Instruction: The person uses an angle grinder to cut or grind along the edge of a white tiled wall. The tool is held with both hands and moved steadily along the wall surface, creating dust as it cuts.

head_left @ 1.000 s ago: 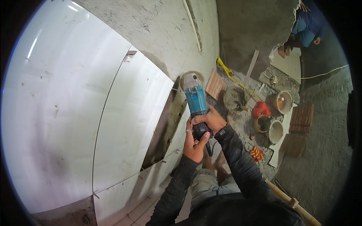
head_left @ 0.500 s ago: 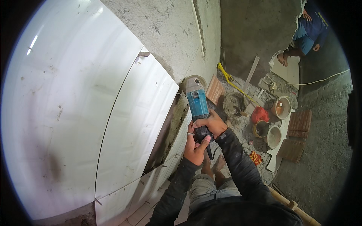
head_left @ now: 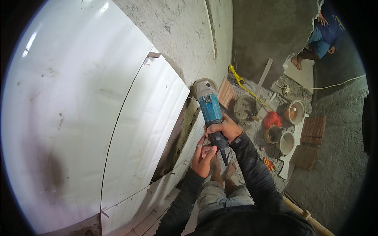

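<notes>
A teal and black angle grinder (head_left: 210, 108) is held in front of me, its disc guard (head_left: 204, 87) up beside the edge of the white wall tiles (head_left: 153, 102). My right hand (head_left: 227, 129) wraps round the black rear part of the body, thumb across the top. Below it, my left hand (head_left: 202, 159) is closed at the grinder's tail, with its thumb near the end and its fingertips partly hidden behind the body. A ring shows on one left finger. From the tail hangs the black cord (head_left: 224, 157). Whether the disc touches the tile cannot be made out.
Right of the grinder, rubble surrounds a mortar-filled basin (head_left: 245, 109), a red bag (head_left: 272, 119) and several buckets (head_left: 286, 142). Brown tiles (head_left: 304, 157) lie farther right. A yellow strap-like thing (head_left: 236, 76) and a pale cable (head_left: 334, 84) cross the far area. Another person (head_left: 325, 35) sits at upper right.
The grinder has shifted slightly right and its tail has swung right. My left hand has slid a little lower along the grinder, its thumb now at the tail end.
</notes>
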Demonstrator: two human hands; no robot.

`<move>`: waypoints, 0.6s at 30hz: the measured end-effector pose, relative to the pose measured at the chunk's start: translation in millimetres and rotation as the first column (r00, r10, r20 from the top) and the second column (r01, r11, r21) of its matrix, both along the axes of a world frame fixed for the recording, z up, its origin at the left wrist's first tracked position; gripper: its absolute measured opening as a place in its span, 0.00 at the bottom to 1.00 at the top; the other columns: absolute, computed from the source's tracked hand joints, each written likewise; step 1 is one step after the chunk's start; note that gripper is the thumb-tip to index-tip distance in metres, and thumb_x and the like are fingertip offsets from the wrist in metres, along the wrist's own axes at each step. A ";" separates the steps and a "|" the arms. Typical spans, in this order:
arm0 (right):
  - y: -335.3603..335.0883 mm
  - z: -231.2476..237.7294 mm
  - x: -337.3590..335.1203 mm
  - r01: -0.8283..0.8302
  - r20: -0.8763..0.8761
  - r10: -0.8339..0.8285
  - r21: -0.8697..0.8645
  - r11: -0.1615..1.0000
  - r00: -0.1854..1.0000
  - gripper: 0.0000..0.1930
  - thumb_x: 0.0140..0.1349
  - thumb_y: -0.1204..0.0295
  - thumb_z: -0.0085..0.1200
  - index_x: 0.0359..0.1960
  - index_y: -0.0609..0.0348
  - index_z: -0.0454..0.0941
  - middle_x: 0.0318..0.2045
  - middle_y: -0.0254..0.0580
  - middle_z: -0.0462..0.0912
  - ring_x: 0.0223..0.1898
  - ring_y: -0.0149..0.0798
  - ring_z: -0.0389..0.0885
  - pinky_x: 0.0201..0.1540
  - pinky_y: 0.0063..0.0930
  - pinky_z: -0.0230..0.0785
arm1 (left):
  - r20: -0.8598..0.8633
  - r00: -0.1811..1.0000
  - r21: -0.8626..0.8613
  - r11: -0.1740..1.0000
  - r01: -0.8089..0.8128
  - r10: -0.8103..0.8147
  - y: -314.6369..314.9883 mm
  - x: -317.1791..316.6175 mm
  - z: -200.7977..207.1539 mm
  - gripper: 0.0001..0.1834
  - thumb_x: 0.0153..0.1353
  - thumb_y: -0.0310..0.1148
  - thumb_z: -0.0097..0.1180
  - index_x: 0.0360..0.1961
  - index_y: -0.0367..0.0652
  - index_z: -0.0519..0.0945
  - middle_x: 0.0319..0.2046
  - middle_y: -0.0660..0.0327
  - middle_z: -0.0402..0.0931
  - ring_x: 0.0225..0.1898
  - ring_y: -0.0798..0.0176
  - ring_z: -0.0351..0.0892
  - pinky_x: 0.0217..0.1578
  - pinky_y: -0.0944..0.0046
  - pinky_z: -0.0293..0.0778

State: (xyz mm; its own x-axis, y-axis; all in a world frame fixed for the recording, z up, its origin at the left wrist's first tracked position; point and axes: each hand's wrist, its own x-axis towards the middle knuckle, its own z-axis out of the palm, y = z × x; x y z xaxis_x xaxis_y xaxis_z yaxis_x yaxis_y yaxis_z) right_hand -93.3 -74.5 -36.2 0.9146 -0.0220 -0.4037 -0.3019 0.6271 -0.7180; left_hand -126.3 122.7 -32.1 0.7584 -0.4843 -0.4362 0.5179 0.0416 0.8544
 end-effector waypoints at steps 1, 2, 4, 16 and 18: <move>-0.3 2.4 -1.2 0.002 0.008 -0.002 0.001 1.000 1.000 0.21 0.49 0.82 0.69 0.46 0.73 0.77 0.35 0.50 0.87 0.33 0.43 0.89 0.42 0.38 0.84 | -0.045 0.999 -0.030 0.999 -0.016 0.015 7.2 -4.7 -8.3 0.39 0.74 0.37 0.61 0.80 0.41 0.57 0.56 0.56 0.81 0.54 0.64 0.83 0.54 0.63 0.78; 0.2 4.5 -1.8 -0.001 0.032 0.001 0.019 1.000 0.999 0.17 0.48 0.82 0.68 0.42 0.70 0.80 0.34 0.49 0.87 0.33 0.43 0.89 0.41 0.39 0.83 | -0.076 0.997 0.023 1.000 0.017 -0.015 15.7 -9.9 -17.8 0.38 0.75 0.38 0.60 0.79 0.40 0.58 0.56 0.56 0.81 0.54 0.63 0.83 0.54 0.63 0.78; 0.9 7.6 -0.5 -0.002 0.019 0.002 0.019 1.000 1.000 0.18 0.49 0.82 0.68 0.43 0.70 0.80 0.34 0.50 0.87 0.33 0.44 0.89 0.41 0.39 0.83 | -0.112 0.992 0.039 0.997 0.063 -0.058 35.2 -23.0 -40.1 0.37 0.75 0.40 0.59 0.78 0.38 0.60 0.57 0.55 0.81 0.54 0.62 0.84 0.53 0.63 0.78; 3.1 7.2 0.1 0.008 0.016 -0.009 0.048 0.999 1.000 0.19 0.49 0.81 0.67 0.44 0.71 0.79 0.35 0.51 0.86 0.32 0.45 0.88 0.40 0.41 0.84 | -0.119 0.884 0.646 0.640 0.415 -0.452 147.6 -120.5 -177.2 0.37 0.70 0.54 0.59 0.67 0.33 0.76 0.45 0.50 0.87 0.48 0.59 0.88 0.49 0.60 0.80; 4.2 6.0 0.0 0.008 0.017 -0.009 0.054 0.999 1.000 0.19 0.49 0.81 0.67 0.45 0.71 0.79 0.35 0.51 0.86 0.32 0.45 0.89 0.39 0.41 0.84 | -0.168 0.890 0.664 0.618 0.420 -0.424 156.3 -122.0 -178.5 0.37 0.67 0.54 0.59 0.66 0.34 0.77 0.46 0.49 0.87 0.50 0.55 0.88 0.52 0.58 0.80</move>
State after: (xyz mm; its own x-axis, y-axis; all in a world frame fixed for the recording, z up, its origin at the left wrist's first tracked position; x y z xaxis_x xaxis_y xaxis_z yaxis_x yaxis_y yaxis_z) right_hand -93.2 -70.2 -30.2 0.9213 -0.0086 -0.3887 -0.2841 0.6675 -0.6883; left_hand -248.2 279.0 -210.6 0.5488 -0.3328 -0.7668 0.3264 -0.7592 0.5631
